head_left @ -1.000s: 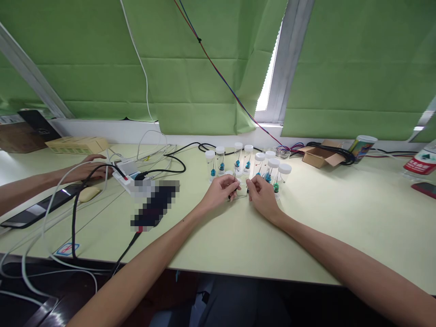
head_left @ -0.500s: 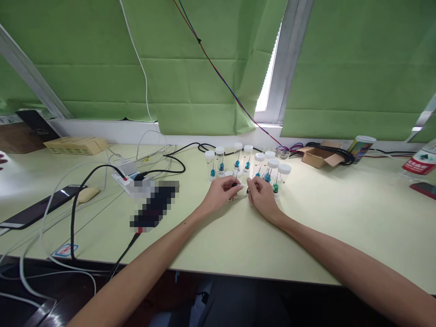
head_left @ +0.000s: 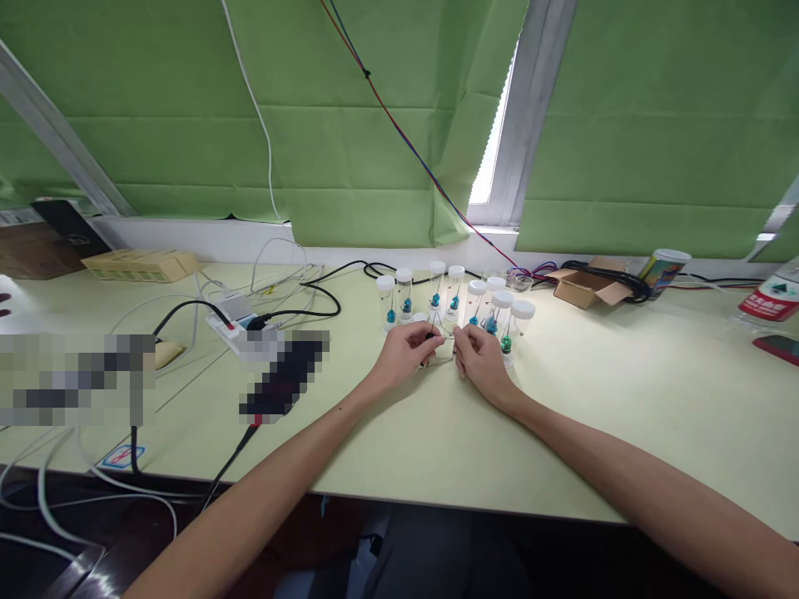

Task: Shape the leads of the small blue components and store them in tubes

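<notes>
My left hand (head_left: 403, 353) is closed in a pinch around a small black part (head_left: 430, 337) with thin leads; its exact kind is too small to tell. My right hand (head_left: 480, 358) pinches at a thin wire (head_left: 448, 338) that spans the short gap between my fingertips. Just beyond both hands stand several clear tubes with white lids, such as one at the left (head_left: 385, 304) and one at the right (head_left: 521, 310). Blue pieces with wires sit inside most of them, and a green piece (head_left: 506, 343) shows in the nearest right one. My hands partly hide the closest tubes.
A power strip (head_left: 234, 329) with tangled cables lies to the left, near a yellow box (head_left: 141, 265). An open cardboard box (head_left: 587, 287) with black cable, a can (head_left: 665, 273) and a red-labelled bottle (head_left: 771, 295) stand at the right. The table's front edge runs close below my forearms.
Both hands stay almost in place. The thin wire between my fingertips looks slightly shifted, and the tubes have not moved.
</notes>
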Action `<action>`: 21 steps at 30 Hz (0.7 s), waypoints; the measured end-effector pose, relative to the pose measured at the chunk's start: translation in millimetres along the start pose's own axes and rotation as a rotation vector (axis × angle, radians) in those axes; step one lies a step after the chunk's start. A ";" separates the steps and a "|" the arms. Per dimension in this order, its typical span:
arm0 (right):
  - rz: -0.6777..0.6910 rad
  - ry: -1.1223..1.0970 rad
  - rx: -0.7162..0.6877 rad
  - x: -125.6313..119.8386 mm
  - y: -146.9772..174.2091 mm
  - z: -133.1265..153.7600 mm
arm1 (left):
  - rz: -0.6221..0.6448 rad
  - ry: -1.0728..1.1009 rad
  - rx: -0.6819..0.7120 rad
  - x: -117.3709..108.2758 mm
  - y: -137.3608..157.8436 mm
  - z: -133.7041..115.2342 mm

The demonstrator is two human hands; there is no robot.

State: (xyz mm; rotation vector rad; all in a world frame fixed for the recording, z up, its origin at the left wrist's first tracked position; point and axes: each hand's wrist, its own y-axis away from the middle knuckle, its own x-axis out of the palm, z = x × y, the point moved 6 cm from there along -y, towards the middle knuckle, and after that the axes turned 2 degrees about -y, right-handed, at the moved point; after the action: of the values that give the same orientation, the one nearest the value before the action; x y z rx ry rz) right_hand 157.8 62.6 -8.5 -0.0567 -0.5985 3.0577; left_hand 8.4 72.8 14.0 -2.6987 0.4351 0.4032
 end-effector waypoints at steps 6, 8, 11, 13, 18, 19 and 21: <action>-0.038 -0.029 -0.059 -3.3 0.6 1.3 | -0.008 0.052 -0.012 -0.2 -1.0 -1.5; -0.058 -0.029 -0.083 -4.8 0.2 1.2 | -0.013 0.076 -0.021 -1.0 -1.6 -0.4; -0.069 -0.011 -0.110 -5.5 0.3 1.8 | -0.023 0.099 -0.037 -2.4 -2.7 2.7; -0.072 -0.001 -0.117 -5.4 0.7 2.7 | -0.023 0.107 -0.041 -2.7 -3.2 4.6; -0.077 0.000 -0.115 -5.5 0.4 4.1 | -0.023 0.124 -0.034 -2.3 -3.2 5.4; -0.080 -0.001 -0.113 -5.8 0.2 3.9 | -0.022 0.125 -0.037 -2.0 -3.0 5.2; -0.087 -0.004 -0.109 -6.4 -0.4 3.5 | -0.021 0.126 -0.042 -1.7 -2.6 4.9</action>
State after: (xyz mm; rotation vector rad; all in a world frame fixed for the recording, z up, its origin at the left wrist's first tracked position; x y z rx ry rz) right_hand 164.1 61.5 -4.9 -0.0265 -0.7468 2.9405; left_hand 6.7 77.5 11.1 -2.7769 0.4372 0.2399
